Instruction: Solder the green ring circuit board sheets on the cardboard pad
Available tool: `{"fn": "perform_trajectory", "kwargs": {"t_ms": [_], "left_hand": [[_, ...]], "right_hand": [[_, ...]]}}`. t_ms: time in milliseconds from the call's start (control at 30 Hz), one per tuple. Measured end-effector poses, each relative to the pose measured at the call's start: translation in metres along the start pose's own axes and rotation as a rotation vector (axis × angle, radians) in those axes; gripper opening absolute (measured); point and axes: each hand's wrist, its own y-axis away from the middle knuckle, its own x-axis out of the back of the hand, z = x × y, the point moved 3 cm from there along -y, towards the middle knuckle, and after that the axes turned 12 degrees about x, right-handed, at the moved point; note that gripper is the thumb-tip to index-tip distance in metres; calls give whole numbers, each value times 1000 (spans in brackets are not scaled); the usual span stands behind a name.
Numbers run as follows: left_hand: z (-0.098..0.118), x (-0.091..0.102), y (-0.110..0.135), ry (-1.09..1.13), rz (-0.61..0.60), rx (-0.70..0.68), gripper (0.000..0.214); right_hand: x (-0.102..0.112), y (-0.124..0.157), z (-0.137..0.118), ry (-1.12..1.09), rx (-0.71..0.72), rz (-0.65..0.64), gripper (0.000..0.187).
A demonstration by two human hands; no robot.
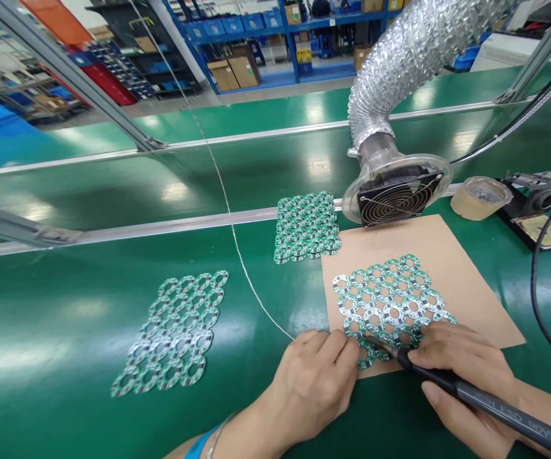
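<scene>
My right hand grips a black soldering iron like a pen. Its tip meets the near-left part of a panel of ring-shaped green circuit boards. That panel lies on a brown cardboard sheet. Closed at the panel's near-left corner, my left hand has a thin solder wire running down into it from above. The wire's end is hidden by the fingers. Part of the panel's near right side is covered by my right hand.
A second ring-board panel lies at left, and stacked panels sit behind. Over the cardboard's far edge hangs a fume extractor fan with a silver duct. At right stand a tape roll, an iron stand and a black cable.
</scene>
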Motion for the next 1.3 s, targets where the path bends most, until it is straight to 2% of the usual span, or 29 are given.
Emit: {"fn": "perform_trajectory", "kwargs": {"t_ms": [400,600,767,933,1100,1300], "left_hand": [[6,-8,2,-96,-25,-46,7],[-2,-1,1,37,-13,30,9],[-16,15,1,240,-168,92,8],[-28,19,1,138,-378,81,15],[-31,19,2,83,-419,49,15],[-29,20,1,98,-429,51,15]], "right_hand": [[0,2,0,13,9,-26,29],[2,0,-1,-4,8,-11,30],[6,-7,-5,23,-6,23,30],[-1,-12,-8,69,-13,4,31],[-10,-12,-7,34,21,-29,34],[-12,-9,-7,44,7,-67,32]]}}
